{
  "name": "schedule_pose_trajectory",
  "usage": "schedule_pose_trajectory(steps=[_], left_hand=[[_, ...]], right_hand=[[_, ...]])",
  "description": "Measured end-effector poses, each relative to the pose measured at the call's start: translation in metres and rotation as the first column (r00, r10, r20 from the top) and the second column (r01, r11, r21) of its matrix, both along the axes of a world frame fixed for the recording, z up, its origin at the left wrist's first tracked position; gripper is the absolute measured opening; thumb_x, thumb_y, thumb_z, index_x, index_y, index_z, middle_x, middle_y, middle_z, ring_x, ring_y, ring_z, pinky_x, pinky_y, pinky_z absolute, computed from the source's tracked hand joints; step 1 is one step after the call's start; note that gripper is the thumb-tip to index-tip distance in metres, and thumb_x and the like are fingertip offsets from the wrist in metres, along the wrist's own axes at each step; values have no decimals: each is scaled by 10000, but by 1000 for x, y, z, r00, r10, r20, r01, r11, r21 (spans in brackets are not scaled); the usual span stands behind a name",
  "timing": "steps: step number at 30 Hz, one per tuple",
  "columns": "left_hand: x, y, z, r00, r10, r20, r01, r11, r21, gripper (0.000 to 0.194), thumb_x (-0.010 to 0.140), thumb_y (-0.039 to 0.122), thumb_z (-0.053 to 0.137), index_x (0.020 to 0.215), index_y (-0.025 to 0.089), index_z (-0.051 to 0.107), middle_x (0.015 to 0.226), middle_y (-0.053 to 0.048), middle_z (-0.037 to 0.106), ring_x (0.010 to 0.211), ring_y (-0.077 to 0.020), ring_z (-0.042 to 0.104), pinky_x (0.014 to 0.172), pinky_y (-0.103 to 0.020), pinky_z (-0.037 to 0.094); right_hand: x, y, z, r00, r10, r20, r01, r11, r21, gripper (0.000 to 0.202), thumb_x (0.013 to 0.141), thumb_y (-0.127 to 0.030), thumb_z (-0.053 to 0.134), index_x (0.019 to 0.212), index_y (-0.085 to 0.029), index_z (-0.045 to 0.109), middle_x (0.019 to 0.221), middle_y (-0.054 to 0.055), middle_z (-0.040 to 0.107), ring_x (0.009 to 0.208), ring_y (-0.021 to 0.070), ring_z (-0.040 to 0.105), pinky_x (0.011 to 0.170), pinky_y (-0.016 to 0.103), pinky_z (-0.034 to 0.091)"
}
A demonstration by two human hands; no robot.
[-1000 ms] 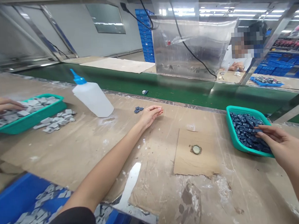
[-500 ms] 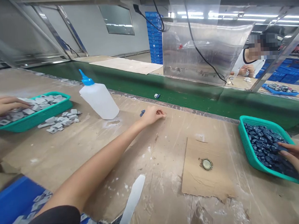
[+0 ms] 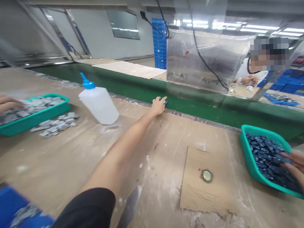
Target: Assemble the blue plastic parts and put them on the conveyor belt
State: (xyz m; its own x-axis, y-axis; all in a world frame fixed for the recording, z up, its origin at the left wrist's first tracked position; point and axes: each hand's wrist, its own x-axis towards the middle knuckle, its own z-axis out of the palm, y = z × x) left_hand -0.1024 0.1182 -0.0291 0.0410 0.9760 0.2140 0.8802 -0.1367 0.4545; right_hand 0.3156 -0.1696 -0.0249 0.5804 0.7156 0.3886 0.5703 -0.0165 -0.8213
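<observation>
Small blue piece (image 3: pixel 166 102) at twelve o'clock on the green belt (image 3: pixel 197 107) suits light fingertip handling, the left hand (image 3: pixel 158 107) beside it with fingers slightly parted, contact unclear, the right hand (image 3: pixel 301 164) at two o'clock narrowed over dark pieces (image 3: pixel 262 153), grip impossible to tell.

So the left arm (image 3: pixel 119 166) runs up from about 7 o'clock, pretty much stretched out toward 1 o'clock, with the left hand (image 3: pixel 158 106) at its far end, back of the hand up and fingers slightly bent. Right hand (image 3: pixel 300 168) is over at 4 o'clock, kinda blurry, fingers pointing to 10, thumb on the near side, fingertips slightly apart.
</observation>
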Motion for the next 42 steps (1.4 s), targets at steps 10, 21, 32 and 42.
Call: schedule_pose_trajectory(steps=[10,21,32,42], left_hand=[[29,12,12,952,1,308,12,999,-39,311,597,44,612,880,130,516,934,-138,561,1002,-276,501,876,-388,376],[72,-137,14,398,-16,917,382,912,-150,68,710,76,495,737,136,479,747,-39,587,630,-65,550,661,-203,461],[76,-199,12,308,-25,951,536,831,-151,393,664,144,660,1043,155,554,778,0,598,640,-72,559,646,-212,445],[81,-212,14,408,-223,885,556,830,-47,335,653,78,609,985,126,616,1064,-59,620,1006,-179,553,910,-303,417]], right_hand=[[-7,-4,-6,1000,-17,9,16,997,71,174,551,-526,634,692,-424,641,948,107,631,1022,317,530,798,383,475],[-48,-6,16,983,181,-29,-178,980,90,159,638,-359,679,763,-270,640,902,89,620,840,283,608,836,447,490],[-153,7,7,566,659,496,-624,735,-264,176,748,-114,473,897,-209,467,872,44,587,811,209,535,698,349,456],[-162,2,-11,401,651,644,-601,718,-351,189,759,-23,376,780,-211,366,812,75,510,811,227,457,656,321,412]])
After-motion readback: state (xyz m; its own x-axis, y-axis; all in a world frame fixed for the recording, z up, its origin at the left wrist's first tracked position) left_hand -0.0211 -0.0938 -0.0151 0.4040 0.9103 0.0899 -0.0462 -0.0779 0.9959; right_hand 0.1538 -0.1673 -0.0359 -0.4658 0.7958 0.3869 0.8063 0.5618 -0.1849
